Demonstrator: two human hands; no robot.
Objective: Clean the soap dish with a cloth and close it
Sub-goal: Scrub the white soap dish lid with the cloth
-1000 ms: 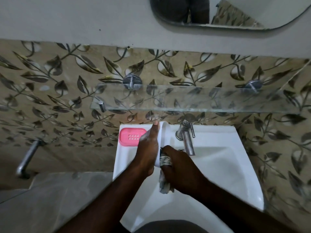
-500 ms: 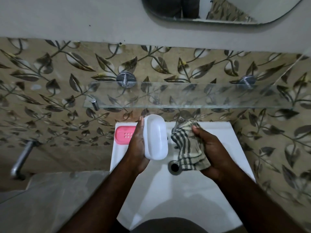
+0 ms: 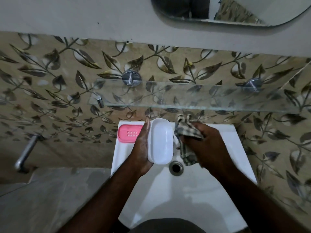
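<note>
Stands over a white sink (image 3: pixel 168 195), both arms reaching in from the lower edge. Grips the white soap dish cover (image 3: pixel 161 142) with the left hand (image 3: pixel 143 148), thumb and palm pressed along its left long edge, fingers hidden behind it. Holds it lengthwise above the basin, near end just over the drain (image 3: pixel 175 167), far end up by the back rim. Clutches a checked cloth (image 3: pixel 186 132) in the right hand (image 3: pixel 208 145), fingers curled round the bunched fabric, one loose end hanging toward the drain and another poking up past the knuckles. Holds the cloth just beside the cover's right edge; cannot tell whether they touch.

Has the pink soap dish base (image 3: pixel 128 133) lying flat on the sink's back left corner, slotted face up, its right end hidden behind the left hand.

Faces a glass shelf (image 3: pixel 202 98) on round metal brackets (image 3: pixel 131 78) above the sink, leaf-patterned tiles (image 3: pixel 50 73) behind it, and the curved lower edge of a mirror (image 3: pixel 235 10) at the top. Has a metal pipe (image 3: pixel 25 153) jutting from the wall at far left.
</note>
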